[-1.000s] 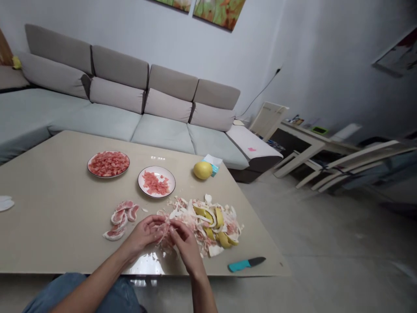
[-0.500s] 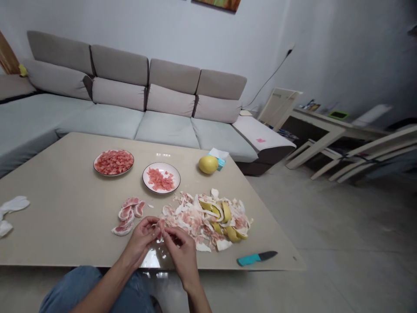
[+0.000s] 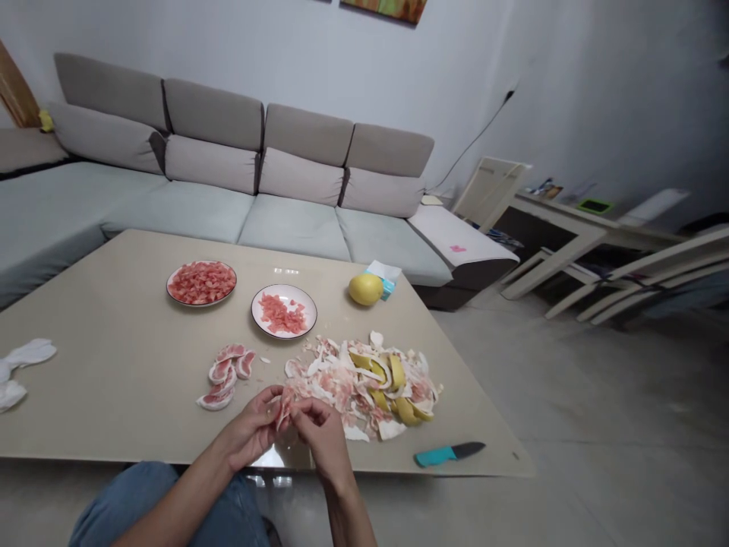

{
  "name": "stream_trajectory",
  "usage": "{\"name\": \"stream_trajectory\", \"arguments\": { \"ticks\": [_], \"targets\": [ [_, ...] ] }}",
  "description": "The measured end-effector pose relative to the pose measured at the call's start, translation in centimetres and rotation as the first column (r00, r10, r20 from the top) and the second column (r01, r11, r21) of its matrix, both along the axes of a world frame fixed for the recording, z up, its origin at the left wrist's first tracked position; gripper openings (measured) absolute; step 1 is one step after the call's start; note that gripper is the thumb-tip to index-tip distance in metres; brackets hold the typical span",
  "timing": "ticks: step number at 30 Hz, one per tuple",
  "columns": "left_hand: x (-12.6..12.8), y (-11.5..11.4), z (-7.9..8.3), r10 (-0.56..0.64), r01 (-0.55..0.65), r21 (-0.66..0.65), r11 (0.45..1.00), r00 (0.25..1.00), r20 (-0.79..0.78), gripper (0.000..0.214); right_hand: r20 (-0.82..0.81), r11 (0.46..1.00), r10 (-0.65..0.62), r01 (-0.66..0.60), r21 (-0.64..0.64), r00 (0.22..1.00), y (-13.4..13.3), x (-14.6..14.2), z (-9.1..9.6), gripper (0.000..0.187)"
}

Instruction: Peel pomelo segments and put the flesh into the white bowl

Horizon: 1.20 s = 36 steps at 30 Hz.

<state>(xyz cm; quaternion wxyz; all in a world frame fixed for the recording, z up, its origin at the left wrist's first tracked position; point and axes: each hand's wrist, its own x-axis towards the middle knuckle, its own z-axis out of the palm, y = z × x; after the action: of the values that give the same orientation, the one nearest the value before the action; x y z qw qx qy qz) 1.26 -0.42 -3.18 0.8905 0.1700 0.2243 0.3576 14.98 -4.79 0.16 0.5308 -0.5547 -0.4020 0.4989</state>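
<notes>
Between my two hands, above the table's near edge, is a pink pomelo segment [image 3: 284,409]. My left hand [image 3: 256,427] is closed on its left side. From the right, the fingers of my right hand [image 3: 322,433] pinch its edge. Several unpeeled pomelo segments [image 3: 223,377] with white skin lie left of my hands. Just beyond stands a white plate [image 3: 304,296] with a small heap of pink pulp [image 3: 280,314]. A fuller plate of pulp [image 3: 202,282] sits farther left. A wide pile of pith, membrane and yellow rind [image 3: 364,384] spreads right of my hands.
A knife with a turquoise handle [image 3: 437,455] lies at the near right edge of the table [image 3: 130,365]. A whole yellow pomelo [image 3: 365,289] rests by a blue tissue pack [image 3: 387,285] at the far right. White gloves or crumpled tissue [image 3: 28,353] lie far left.
My hands have shifted slightly right and down, and the segment shows more between the fingers. The view has moved a little. Plates, pile and knife stay put on the table.
</notes>
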Motion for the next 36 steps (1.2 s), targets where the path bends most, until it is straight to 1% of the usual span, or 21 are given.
{"name": "stream_trajectory", "arguments": {
  "ticks": [2, 4, 6, 7, 9, 12, 15, 19, 22, 28, 30, 32, 34, 36],
  "targets": [
    [-0.1, 0.0, 0.3, -0.017, 0.019, 0.032, 0.999, 0.999, -0.040, 0.040, 0.010, 1.000, -0.011, 0.011, 0.003, 1.000, 0.0, 0.3, -0.1, 0.018],
    [-0.2, -0.1, 0.8, -0.003, 0.018, 0.108, 0.994, 0.991, -0.136, 0.036, 0.057, 0.999, -0.033, 0.032, 0.015, 0.998, 0.0, 0.4, -0.1, 0.019],
    [-0.2, -0.2, 1.2, 0.027, 0.019, 0.187, 0.982, 0.970, -0.241, 0.036, 0.115, 0.998, -0.048, 0.044, 0.040, 0.992, -0.1, 0.4, -0.1, 0.020],
    [-0.2, -0.2, 1.3, 0.041, 0.019, 0.209, 0.978, 0.959, -0.279, 0.037, 0.141, 0.998, -0.049, 0.042, 0.054, 0.989, -0.1, 0.3, -0.1, 0.021],
    [-0.1, -0.2, 1.3, 0.064, 0.003, 0.210, 0.978, 0.948, -0.313, 0.038, 0.184, 0.996, -0.057, 0.042, 0.084, 0.981, -0.2, 0.1, -0.1, 0.021],
    [0.2, -0.1, 1.1, 0.112, -0.056, 0.188, 0.981, 0.947, -0.300, 0.038, 0.257, 0.989, -0.083, 0.047, 0.142, 0.963, -0.3, -0.2, 0.0, 0.020],
    [0.3, -0.2, 1.3, 0.145, -0.087, 0.209, 0.974, 0.949, -0.280, 0.038, 0.326, 0.982, -0.089, 0.028, 0.187, 0.941, -0.6, -0.4, 0.2, 0.020],
    [0.4, -0.3, 2.1, 0.168, -0.102, 0.250, 0.963, 0.952, -0.257, 0.035, 0.405, 0.982, -0.098, 0.023, 0.186, 0.909, -0.7, -0.4, 0.4, 0.014],
    [0.4, -0.4, 2.5, 0.170, -0.097, 0.283, 0.954, 0.954, -0.245, 0.033, 0.429, 0.981, -0.113, 0.033, 0.189, 0.896, -0.7, -0.5, 0.6, 0.011],
    [0.4, -0.4, 2.2, 0.215, -0.109, 0.381, 0.918, 0.945, -0.248, 0.032, 0.425, 0.986, -0.117, 0.055, 0.156, 0.898, -0.5, -0.6, 0.8, 0.009],
    [0.3, -0.4, 2.0, 0.204, -0.085, 0.388, 0.918, 0.939, -0.276, 0.032, 0.397, 0.990, -0.098, 0.050, 0.130, 0.912, -0.4, -0.5, 0.8, 0.009],
    [0.2, -0.3, 1.7, 0.167, -0.042, 0.377, 0.925, 0.938, -0.305, 0.031, 0.371, 0.994, -0.072, 0.035, 0.105, 0.926, -0.4, -0.5, 0.7, 0.010],
    [0.1, -0.2, 1.4, 0.121, -0.002, 0.346, 0.938, 0.939, -0.323, 0.033, 0.365, 0.995, -0.050, 0.015, 0.097, 0.929, -0.3, -0.4, 0.6, 0.011],
    [-0.1, -0.1, 1.1, 0.091, 0.011, 0.299, 0.954, 0.941, -0.325, 0.036, 0.385, 0.994, -0.054, 0.015, 0.104, 0.921, -0.3, -0.2, 0.5, 0.011]
  ]
}}
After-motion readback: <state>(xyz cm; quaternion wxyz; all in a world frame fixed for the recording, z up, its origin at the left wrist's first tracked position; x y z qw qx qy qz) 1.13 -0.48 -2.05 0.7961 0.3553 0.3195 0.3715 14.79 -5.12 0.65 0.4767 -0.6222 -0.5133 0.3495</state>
